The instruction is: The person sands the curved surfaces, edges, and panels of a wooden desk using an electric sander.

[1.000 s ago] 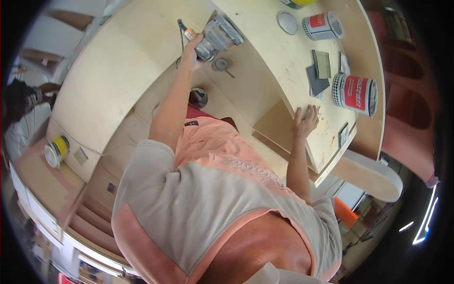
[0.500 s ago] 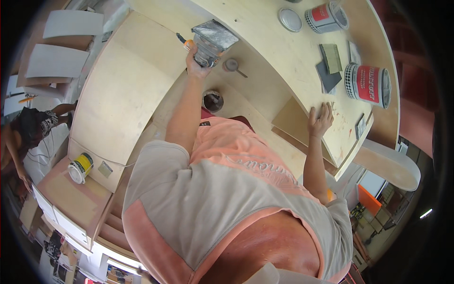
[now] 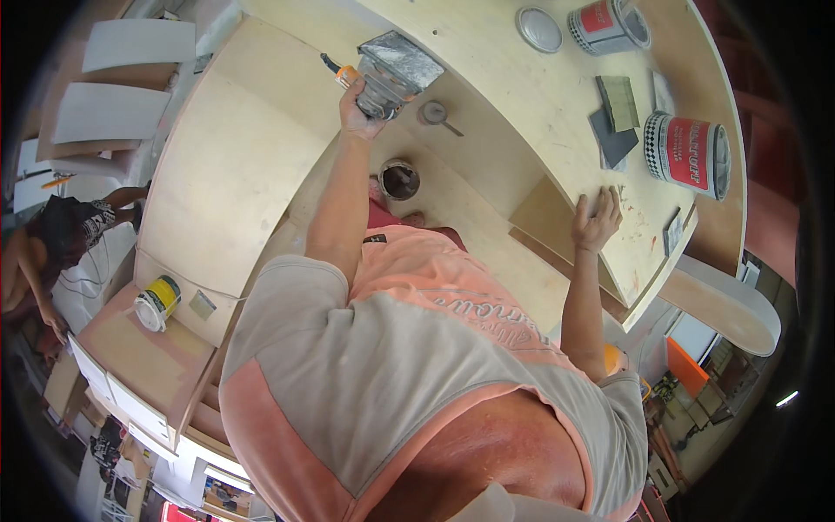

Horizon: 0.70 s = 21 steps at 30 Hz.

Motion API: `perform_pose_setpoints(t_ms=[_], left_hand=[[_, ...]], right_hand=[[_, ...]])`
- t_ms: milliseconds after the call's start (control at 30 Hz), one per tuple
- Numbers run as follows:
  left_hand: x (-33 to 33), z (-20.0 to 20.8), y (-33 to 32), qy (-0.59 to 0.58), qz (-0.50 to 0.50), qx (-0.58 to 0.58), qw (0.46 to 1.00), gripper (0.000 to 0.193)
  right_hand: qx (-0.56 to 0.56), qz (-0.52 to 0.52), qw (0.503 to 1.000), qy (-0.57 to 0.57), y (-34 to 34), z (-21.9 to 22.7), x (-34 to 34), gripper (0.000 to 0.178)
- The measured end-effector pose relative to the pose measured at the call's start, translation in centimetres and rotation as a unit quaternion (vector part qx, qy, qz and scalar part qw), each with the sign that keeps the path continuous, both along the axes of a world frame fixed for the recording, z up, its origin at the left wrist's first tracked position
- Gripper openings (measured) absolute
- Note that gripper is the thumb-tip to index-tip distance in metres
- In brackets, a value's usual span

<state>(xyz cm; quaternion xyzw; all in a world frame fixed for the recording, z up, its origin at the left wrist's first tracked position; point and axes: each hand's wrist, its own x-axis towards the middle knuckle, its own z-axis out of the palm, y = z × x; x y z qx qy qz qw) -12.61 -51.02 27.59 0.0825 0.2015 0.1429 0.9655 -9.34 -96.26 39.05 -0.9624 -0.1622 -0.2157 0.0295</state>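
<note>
My left hand (image 3: 358, 115) is wrapped round a dusty electric sander (image 3: 388, 85) with an orange and dark body. Its grey rectangular pad (image 3: 402, 59) is against or close to the inner face of the pale wooden unit; contact cannot be made out. On the right, my right hand (image 3: 597, 224) rests on the unit's pale top (image 3: 531, 104), fingers spread, holding nothing. Beyond that hand lie a dark sanding sheet (image 3: 614, 139) and an olive-coloured pad (image 3: 617, 103). A red-labelled can (image 3: 689, 155) stands to their right.
Another red-labelled can (image 3: 609, 26) and a round lid (image 3: 539, 30) are at the far right. Inside the unit sit an open pot (image 3: 400, 180) and a small round container (image 3: 432, 113). A yellow-banded tub (image 3: 157, 303) stands at left, near another person (image 3: 65, 230).
The view has shifted slightly, moving most things a little to the right. My left hand keeps its grip on the sander, and my right hand stays on the wooden top.
</note>
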Motion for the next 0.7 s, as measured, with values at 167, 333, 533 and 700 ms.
perform_pose_setpoints(t_ms=[167,333,533,700], left_hand=[[-0.4,-0.2,0.5,-0.021,-0.020,0.007,1.000,0.037],[-2.1,3.1,-0.4,-0.048,-0.133,0.023,0.990,0.044],[-2.6,4.9,-4.9,0.007,-0.114,0.037,0.993,0.048],[-1.6,3.2,-2.4,0.086,-0.076,0.061,0.991,0.041]], right_hand=[[0.006,0.007,1.000,-0.002,0.3,0.4,0.0,0.051],[0.022,0.005,1.000,0.003,0.8,0.6,0.2,0.049],[0.018,0.006,1.000,-0.004,-0.1,0.2,0.0,0.046],[0.021,0.009,1.000,-0.011,0.2,0.0,0.1,0.047]])
